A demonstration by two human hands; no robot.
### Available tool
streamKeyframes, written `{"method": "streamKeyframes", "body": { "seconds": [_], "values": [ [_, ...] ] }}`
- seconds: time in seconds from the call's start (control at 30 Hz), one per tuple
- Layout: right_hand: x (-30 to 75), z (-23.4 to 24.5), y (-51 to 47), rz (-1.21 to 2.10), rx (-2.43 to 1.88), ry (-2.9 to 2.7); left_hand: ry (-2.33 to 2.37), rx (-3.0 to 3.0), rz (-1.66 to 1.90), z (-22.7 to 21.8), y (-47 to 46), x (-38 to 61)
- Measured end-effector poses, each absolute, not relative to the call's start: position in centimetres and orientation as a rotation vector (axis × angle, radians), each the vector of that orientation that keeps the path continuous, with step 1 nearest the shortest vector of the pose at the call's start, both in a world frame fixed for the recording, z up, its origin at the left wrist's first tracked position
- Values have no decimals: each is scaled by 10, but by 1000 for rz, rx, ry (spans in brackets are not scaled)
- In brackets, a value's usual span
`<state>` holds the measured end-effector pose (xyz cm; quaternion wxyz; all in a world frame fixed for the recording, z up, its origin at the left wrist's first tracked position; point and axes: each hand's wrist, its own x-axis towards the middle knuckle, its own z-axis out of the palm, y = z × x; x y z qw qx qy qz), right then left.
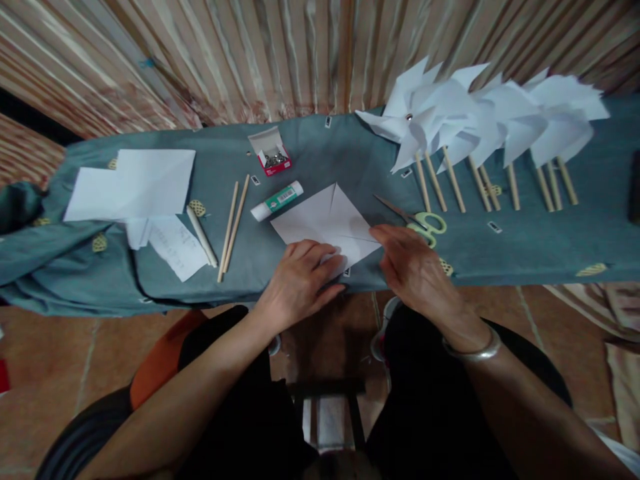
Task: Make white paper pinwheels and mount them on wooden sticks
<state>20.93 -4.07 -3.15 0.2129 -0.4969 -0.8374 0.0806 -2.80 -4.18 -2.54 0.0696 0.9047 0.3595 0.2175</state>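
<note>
A square sheet of white paper point(320, 217) lies turned like a diamond at the table's front edge. Slit-like lines run inward from its top and right corners. My left hand point(303, 283) grips its lower left side, fingers on top and thumb near the table edge. At the right corner, my right hand point(413, 267) pinches the paper between thumb and forefinger. Scissors with light green handles point(426, 225) lie just beyond my right hand, blades pointing left. A green and white glue stick point(277, 201) rests by the sheet's upper left side.
Several white paper pinwheels point(450, 113) on wooden sticks lie at the right. A small open red and white box point(273, 160) holds metal pins. Left of it are two wooden sticks point(233, 230), a rolled white paper point(201, 235) and stacked white sheets point(155, 177) on the green tablecloth point(320, 143).
</note>
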Motion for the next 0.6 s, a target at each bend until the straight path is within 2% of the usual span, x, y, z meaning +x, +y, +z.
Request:
{"method": "streamKeyframes", "body": {
  "seconds": [0.27, 0.5, 0.6],
  "values": [
    [215, -30, -51, 196, -1308, -2330, 1102, 2812, 552, -28, -45, -16],
    [220, -31, -55, 249, -1356, -2229, 1195, 2666, 874, -19, -39, -38],
    [220, -31, -53, 249, -1354, -2223, 1207, 2619, 906, -18, -40, -43]
  ]
}}
